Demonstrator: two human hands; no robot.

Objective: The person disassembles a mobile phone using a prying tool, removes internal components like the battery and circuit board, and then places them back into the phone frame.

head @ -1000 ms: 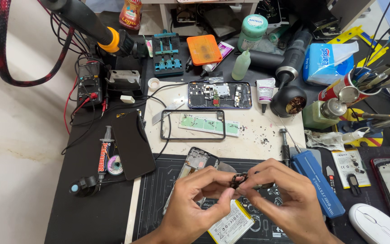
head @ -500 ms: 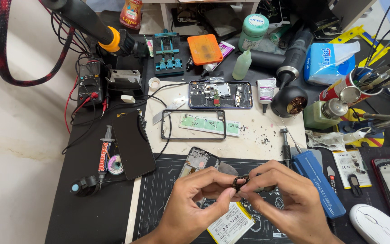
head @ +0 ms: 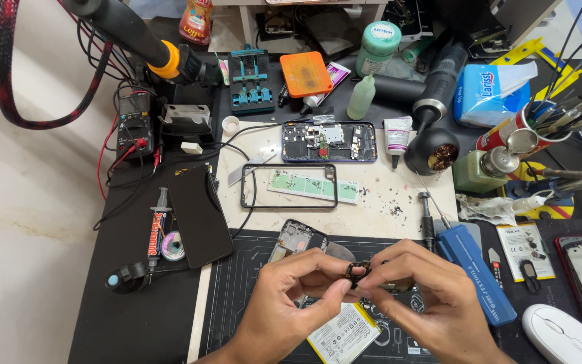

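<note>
My left hand (head: 291,296) and my right hand (head: 426,296) meet over the black work mat (head: 237,290), both pinching a small dark phone part (head: 357,272) between thumbs and fingertips. Under the hands lies an opened phone body (head: 298,239) with a white battery (head: 345,334) showing below the left hand. Parts of the phone are hidden by my fingers.
A black phone frame (head: 289,186) and an opened phone with its board exposed (head: 329,141) lie on the white bench behind. A dark screen panel (head: 201,216), a syringe (head: 156,226), a blue tool case (head: 476,273), a white mouse (head: 566,334) and bottles and tools surround the mat.
The hands have stayed in place over the mat, with the fingers shifting slightly around the small part. Nothing else has moved.
</note>
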